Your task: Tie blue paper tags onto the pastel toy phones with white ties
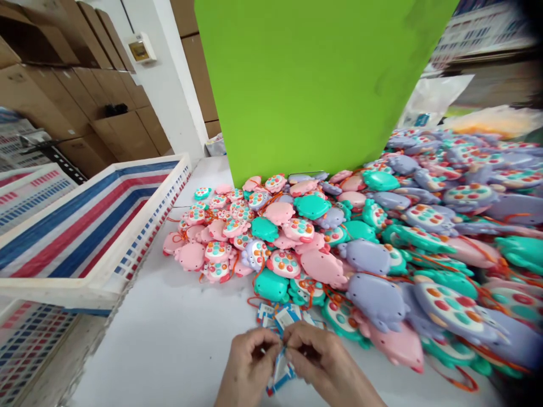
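Note:
My left hand (253, 362) and my right hand (318, 359) meet low in the middle, thumbs and forefingers pinched together. A thin pale tag string (280, 357) appears between the fingertips; its ends are hidden by my fingers. Below it a blue-and-white card tag (283, 374) shows between my hands. Just beyond my fingers several more blue-and-white tags (286, 316) lie in a loose pile. They touch the front of a heap of crab-shaped plastic toys, among them a green toy (271, 285) and a purple toy (376, 299) with orange cords.
The toy heap, with pink toys (322, 267) too, spreads right across the white table (169, 345). A green board (314, 85) stands behind it. At left is a white crate (182, 169) with a striped lining; cardboard boxes (127, 135) are stacked beyond.

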### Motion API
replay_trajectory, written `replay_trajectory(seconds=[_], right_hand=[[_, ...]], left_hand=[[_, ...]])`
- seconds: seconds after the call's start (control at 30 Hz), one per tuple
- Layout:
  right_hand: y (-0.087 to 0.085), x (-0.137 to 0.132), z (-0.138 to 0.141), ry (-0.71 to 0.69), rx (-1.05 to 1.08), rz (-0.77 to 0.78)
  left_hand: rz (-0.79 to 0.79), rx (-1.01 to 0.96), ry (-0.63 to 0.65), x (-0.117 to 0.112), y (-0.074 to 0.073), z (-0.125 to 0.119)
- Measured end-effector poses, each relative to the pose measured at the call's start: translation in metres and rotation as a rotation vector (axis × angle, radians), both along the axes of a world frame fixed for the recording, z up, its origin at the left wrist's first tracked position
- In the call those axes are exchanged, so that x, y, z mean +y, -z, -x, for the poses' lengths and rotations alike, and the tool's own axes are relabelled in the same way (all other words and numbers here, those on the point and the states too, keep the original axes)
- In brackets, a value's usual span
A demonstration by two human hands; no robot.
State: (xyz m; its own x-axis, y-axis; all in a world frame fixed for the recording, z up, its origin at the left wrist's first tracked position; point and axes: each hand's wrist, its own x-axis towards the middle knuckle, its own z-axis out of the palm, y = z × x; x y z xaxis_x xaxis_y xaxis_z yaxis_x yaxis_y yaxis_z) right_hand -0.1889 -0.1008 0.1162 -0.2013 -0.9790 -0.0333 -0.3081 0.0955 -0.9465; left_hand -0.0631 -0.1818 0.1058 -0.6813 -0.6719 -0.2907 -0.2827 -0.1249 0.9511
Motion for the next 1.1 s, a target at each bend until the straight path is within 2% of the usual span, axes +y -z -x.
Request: replay_trajectory(seconds=[0.13,0.23,0.37,0.43,0.5,0.6,0.73,0.8,0.9,1.03,1.1], right_hand=[[0.004,0.001,0.0,-0.007,0.034,-0.001],[0.008,0.002,-0.002,0.065,0.14,0.021],[0.012,0.005,-0.003,0.187,0.183,0.028],[0.011,0.006,-0.002,0.206,0.17,0.063],[0.009,0.005,-0.001,0.163,0.167,0.109],[0.007,0.001,0.0,0.05,0.118,0.082],[0.01,-0.002,-0.001,-0.012,0.0,-0.084],[0.013,-0.002,-0.001,-0.012,-0.049,-0.118],[0.016,-0.003,-0.001,0.004,-0.095,-0.097],[0.015,-0.006,0.003,0.0,-0.136,-0.051],[0.016,-0.008,0.007,0.0,-0.118,-0.063]], left_hand=[[-0.02,-0.006,0.076,0.0,-0.002,-0.003],[0.016,-0.069,0.028,-0.003,-0.009,-0.004],[0.167,-0.136,-0.016,-0.004,-0.018,-0.003],[0.237,-0.113,0.04,-0.004,-0.018,-0.002],[0.262,-0.074,0.138,-0.004,-0.016,-0.001],[0.148,-0.069,0.221,-0.005,-0.015,0.0],[0.025,-0.102,0.143,-0.01,-0.023,0.001],[-0.005,-0.109,0.095,-0.013,-0.026,0.002],[-0.052,-0.09,0.028,-0.016,-0.025,0.005],[-0.254,0.035,-0.033,-0.017,-0.016,0.01],[-0.295,0.053,-0.031,-0.019,-0.012,0.014]])
